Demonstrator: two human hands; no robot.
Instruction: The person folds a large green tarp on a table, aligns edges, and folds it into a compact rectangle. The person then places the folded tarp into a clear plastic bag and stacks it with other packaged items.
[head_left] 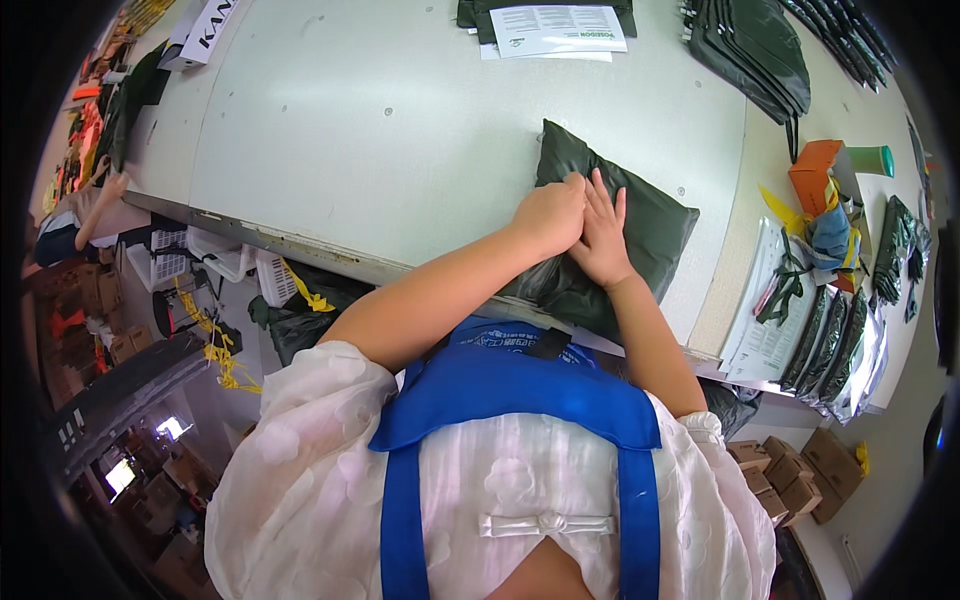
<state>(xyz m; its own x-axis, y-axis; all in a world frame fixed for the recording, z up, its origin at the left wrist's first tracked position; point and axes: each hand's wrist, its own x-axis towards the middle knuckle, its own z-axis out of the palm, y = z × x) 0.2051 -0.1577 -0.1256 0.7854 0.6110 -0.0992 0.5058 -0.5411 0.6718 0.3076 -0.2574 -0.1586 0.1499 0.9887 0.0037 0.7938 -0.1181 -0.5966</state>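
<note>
A dark green, square, padded-looking pouch (650,235) lies on the white worktable right in front of me, turned so one corner points away. My left hand (552,212) is closed in a fist on its middle, thumb and fingers pressed together; what they pinch, if anything, is hidden. Beside it my right hand (603,238) lies with straight fingers on the pouch, its edge touching the left fist. The pouch's near edge reaches the table's front edge, and my hands and forearms cover part of it.
Dark folded pouches (745,50) are stacked at the far right. Printed leaflets (557,30) lie at the back on dark fabric. An orange box (822,170), a green cylinder (872,161) and plastic-wrapped packs (832,330) sit to the right. Another person (95,210) works at the far left.
</note>
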